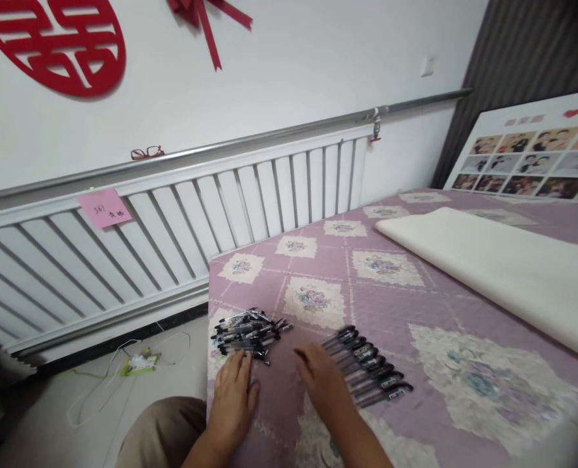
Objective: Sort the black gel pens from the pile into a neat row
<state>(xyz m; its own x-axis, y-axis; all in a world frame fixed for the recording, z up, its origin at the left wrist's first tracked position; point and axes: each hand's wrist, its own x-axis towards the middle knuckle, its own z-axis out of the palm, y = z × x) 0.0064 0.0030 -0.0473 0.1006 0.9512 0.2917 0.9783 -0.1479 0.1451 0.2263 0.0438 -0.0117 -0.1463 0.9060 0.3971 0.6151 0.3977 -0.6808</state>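
Note:
A loose pile of black pens (pixel 249 333) lies near the left edge of the bed-like surface, its pens pointing various ways. My left hand (pixel 234 393) rests flat at the near side of this pile, fingers stretched out and their tips touching or almost touching the lowest pens. To the right, several capped black pens (pixel 371 367) lie side by side in a slanting row, dark caps toward the upper right. My right hand (pixel 320 377) is between pile and row, covering part of the row's left end. Motion blurs its bent fingers, and whether they hold anything is unclear.
A purple floral cover (pixel 313 227) spreads under the pens. A folded cream sheet (pixel 488 266) lies at the right, with a photo board (pixel 532 156) behind. A white radiator (pixel 230 201) borders the far side. Cables with a green-white piece (pixel 141 364) lie on the floor.

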